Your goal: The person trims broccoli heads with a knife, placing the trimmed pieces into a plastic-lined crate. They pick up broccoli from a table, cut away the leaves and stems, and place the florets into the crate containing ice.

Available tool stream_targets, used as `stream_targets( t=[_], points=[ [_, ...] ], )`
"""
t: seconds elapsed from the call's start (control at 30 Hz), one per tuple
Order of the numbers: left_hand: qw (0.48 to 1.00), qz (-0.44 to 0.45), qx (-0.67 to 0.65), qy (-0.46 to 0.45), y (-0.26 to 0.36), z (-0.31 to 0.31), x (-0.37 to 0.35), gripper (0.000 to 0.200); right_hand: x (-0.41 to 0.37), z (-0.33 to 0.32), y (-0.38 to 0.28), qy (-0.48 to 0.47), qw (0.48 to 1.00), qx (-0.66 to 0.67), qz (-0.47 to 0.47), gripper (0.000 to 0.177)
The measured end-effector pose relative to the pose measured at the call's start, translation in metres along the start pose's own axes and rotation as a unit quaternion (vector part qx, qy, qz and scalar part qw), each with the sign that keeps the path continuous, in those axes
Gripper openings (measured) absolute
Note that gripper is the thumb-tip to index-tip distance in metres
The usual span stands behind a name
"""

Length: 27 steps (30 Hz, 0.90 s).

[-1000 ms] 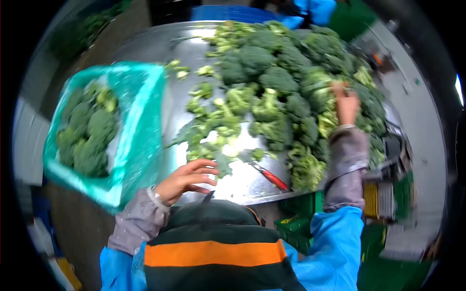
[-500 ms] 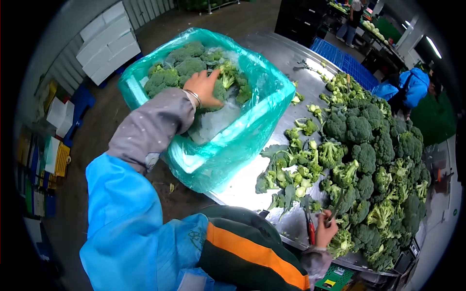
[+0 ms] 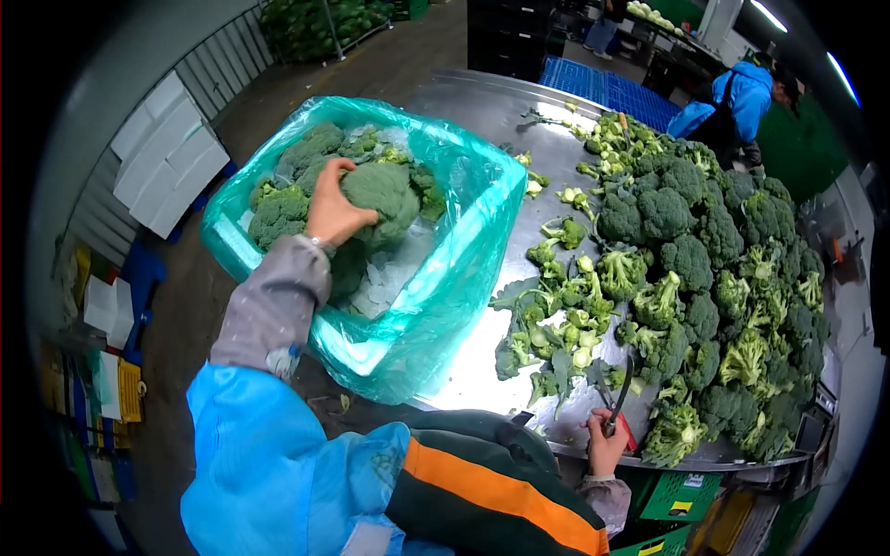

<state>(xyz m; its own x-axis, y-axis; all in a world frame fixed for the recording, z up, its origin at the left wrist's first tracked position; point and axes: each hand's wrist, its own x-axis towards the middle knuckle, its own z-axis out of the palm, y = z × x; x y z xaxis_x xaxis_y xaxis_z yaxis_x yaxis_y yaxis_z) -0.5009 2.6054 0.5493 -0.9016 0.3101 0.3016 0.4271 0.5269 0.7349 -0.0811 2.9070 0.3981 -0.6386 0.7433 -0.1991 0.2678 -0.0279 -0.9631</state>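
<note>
A broccoli head (image 3: 385,199) sits in the left hand (image 3: 336,211), within the opening of a box lined with translucent green plastic (image 3: 471,208). The left fingers are spread wide around one side of its crown, holding it with the thumb toward the near side; the head is slightly blurred, and I cannot tell whether it rests on anything beneath. Inside the box, other broccoli heads (image 3: 278,215) lie along the far and left sides, and crushed ice (image 3: 394,278) shows at the near right. The right hand (image 3: 606,448) is low over the near edge of the metal worktop (image 3: 473,361), its fingers closed around the handle of a knife (image 3: 627,389) whose dark, curved blade points up and away from the body. Just beside that hand is a red-handled tool (image 3: 630,435), partly hidden. Between the box and the main pile, cut stems and leaves (image 3: 565,324) are scattered over the worktop. A large heap of broccoli (image 3: 732,250) covers its right part. Green crates (image 3: 681,496) stand below the near edge; past the far edge are blue crates (image 3: 593,88) and a co-worker in blue (image 3: 743,97), bent forward.
</note>
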Motion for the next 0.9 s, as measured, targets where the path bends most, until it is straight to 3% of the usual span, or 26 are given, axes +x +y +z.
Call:
stream_targets(
  t=[0.03, 0.07, 0.13, 0.2, 0.23, 0.3, 0.37, 0.4, 0.43, 0.47, 0.5, 0.63, 0.67, 0.7, 0.77, 0.83, 0.87, 0.9],
  points=[
    [0.982, -0.046, -0.182, -0.016, 0.006, -0.006, -0.005, 0.058, 0.002, 0.007, -0.002, -0.017, 1.000, 0.011, -0.001, 0.012],
    [0.929, -0.090, -0.359, -0.033, 0.015, -0.013, -0.013, 0.052, 0.006, 0.016, -0.003, -0.032, 0.999, 0.023, -0.004, 0.015],
    [0.757, -0.200, -0.616, -0.085, 0.067, -0.014, -0.047, 0.041, 0.011, 0.034, -0.026, -0.075, 0.995, 0.065, 0.021, 0.023],
    [0.603, -0.239, -0.745, -0.152, 0.084, 0.006, -0.073, 0.055, 0.016, 0.055, -0.067, -0.135, 0.978, 0.156, 0.026, 0.038],
    [0.586, -0.256, -0.755, -0.147, 0.091, 0.025, -0.088, 0.063, 0.019, 0.064, -0.083, -0.164, 0.963, 0.213, 0.003, 0.047],
    [0.500, -0.284, -0.795, -0.194, 0.104, 0.060, -0.115, 0.062, 0.018, 0.077, -0.116, -0.206, 0.913, 0.351, -0.032, 0.055],
    [0.516, -0.300, -0.771, -0.221, 0.114, 0.092, -0.138, 0.063, 0.013, 0.084, -0.135, -0.207, 0.878, 0.428, -0.056, 0.059],
    [0.510, -0.334, -0.758, -0.233, 0.113, 0.105, -0.148, 0.069, 0.009, 0.082, -0.140, -0.192, 0.912, 0.359, -0.055, 0.057],
    [0.559, -0.316, -0.721, -0.260, 0.119, 0.115, -0.158, 0.080, 0.006, 0.080, -0.143, -0.179, 0.939, 0.288, -0.052, 0.057],
    [0.572, -0.295, -0.699, -0.312, 0.113, 0.115, -0.166, 0.082, 0.005, 0.081, -0.143, -0.109, 0.962, 0.250, -0.036, 0.050],
    [0.584, -0.270, -0.675, -0.361, 0.105, 0.112, -0.170, 0.085, 0.007, 0.071, -0.136, -0.096, 0.965, 0.244, -0.007, 0.039],
    [0.572, -0.362, -0.608, -0.414, 0.082, 0.103, -0.164, 0.068, 0.009, 0.056, -0.110, -0.235, 0.952, 0.178, -0.081, 0.033],
    [0.638, -0.361, -0.474, -0.489, 0.087, 0.110, -0.168, 0.072, 0.006, 0.063, -0.108, -0.261, 0.949, 0.152, -0.086, 0.034],
    [0.699, -0.326, -0.441, -0.459, 0.090, 0.127, -0.181, 0.080, 0.003, 0.069, -0.109, -0.287, 0.945, 0.126, -0.093, 0.036],
    [0.686, -0.389, -0.450, -0.419, 0.083, 0.134, -0.188, 0.084, 0.000, 0.070, -0.107, -0.224, 0.962, 0.093, -0.125, 0.040],
    [0.744, -0.312, -0.449, -0.385, 0.086, 0.128, -0.194, 0.082, -0.006, 0.054, -0.109, -0.090, 0.959, -0.081, -0.255, 0.037],
    [0.770, -0.274, -0.449, -0.362, 0.087, 0.126, -0.199, 0.080, -0.002, 0.046, -0.098, -0.039, 0.918, -0.152, -0.363, 0.032],
    [0.786, -0.278, -0.423, -0.354, 0.083, 0.129, -0.199, 0.080, -0.003, 0.041, -0.084, -0.044, 0.906, -0.188, -0.378, 0.027]
  ],
)
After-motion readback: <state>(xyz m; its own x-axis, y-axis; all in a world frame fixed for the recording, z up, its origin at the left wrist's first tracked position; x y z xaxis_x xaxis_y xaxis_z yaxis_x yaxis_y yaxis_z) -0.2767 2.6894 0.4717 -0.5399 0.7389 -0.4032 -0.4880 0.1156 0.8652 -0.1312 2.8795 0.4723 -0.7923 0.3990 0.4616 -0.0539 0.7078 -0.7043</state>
